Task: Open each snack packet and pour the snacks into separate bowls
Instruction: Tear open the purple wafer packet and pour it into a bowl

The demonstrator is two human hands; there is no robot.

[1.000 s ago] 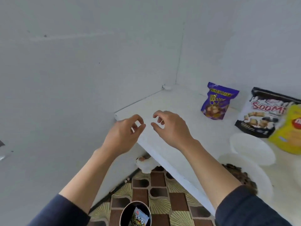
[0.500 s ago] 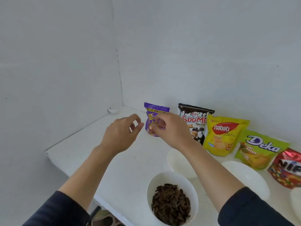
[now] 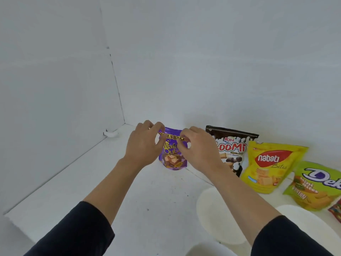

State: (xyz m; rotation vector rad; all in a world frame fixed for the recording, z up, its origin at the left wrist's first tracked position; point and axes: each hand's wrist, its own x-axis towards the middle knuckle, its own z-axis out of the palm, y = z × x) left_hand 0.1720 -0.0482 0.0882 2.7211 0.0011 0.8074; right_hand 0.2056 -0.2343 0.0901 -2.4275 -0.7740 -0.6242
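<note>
A purple wafer packet (image 3: 172, 157) stands upright against the back wall near the corner. My left hand (image 3: 144, 145) pinches its top edge at the left, and my right hand (image 3: 199, 146) pinches the top edge at the right. To its right stand a black Soomi packet (image 3: 233, 145), a yellow Nabati packet (image 3: 267, 165), a green Deka packet (image 3: 313, 185) and the edge of a red packet (image 3: 336, 212). White empty bowls (image 3: 212, 211) (image 3: 302, 218) sit in front of the packets, partly hidden by my right arm.
The white table (image 3: 92, 191) meets white walls at the left and back. Its front left corner lies at the lower left. The rim of another white bowl (image 3: 206, 250) shows at the bottom edge. A small white object (image 3: 110, 133) lies in the far corner.
My view swung right and both hands reached forward. They went from hanging loosely curled in the air to pinching the top of the purple packet.
</note>
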